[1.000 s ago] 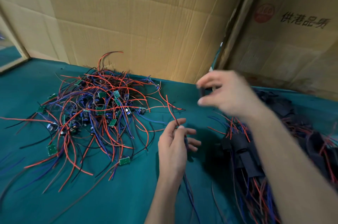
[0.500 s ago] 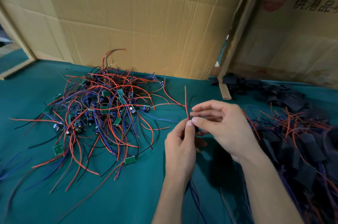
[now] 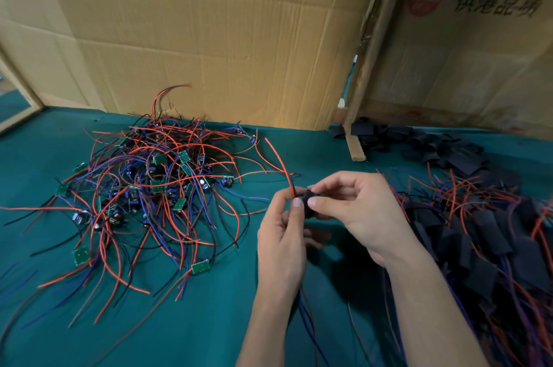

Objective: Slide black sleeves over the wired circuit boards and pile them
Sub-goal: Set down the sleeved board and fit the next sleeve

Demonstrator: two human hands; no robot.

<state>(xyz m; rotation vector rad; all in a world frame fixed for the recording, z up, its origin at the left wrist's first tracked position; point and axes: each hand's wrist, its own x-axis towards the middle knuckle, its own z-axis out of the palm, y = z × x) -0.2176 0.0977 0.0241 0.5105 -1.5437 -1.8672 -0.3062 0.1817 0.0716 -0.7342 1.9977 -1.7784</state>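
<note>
Right hand (image 3: 356,211) has brought a black sleeve (image 3: 308,197) to the wires since earlier; left of centre, bare boards (image 3: 143,187); left hand (image 3: 281,238) pinches red wire (image 3: 281,169); right pinches sleeve, best fed straight, wires bunched.

Green boards (image 3: 159,159), red, blue, black wires (image 3: 206,178); black sleeves (image 3: 490,232); teal tablecloth (image 3: 209,321); tan cardboard (image 3: 209,37).

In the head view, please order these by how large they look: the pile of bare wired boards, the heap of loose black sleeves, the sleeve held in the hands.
1. pile of bare wired boards, widest by far.
2. heap of loose black sleeves; it lies farther away, so its true size is unsure.
3. sleeve pinched between the left hand and right hand, smallest.
</note>
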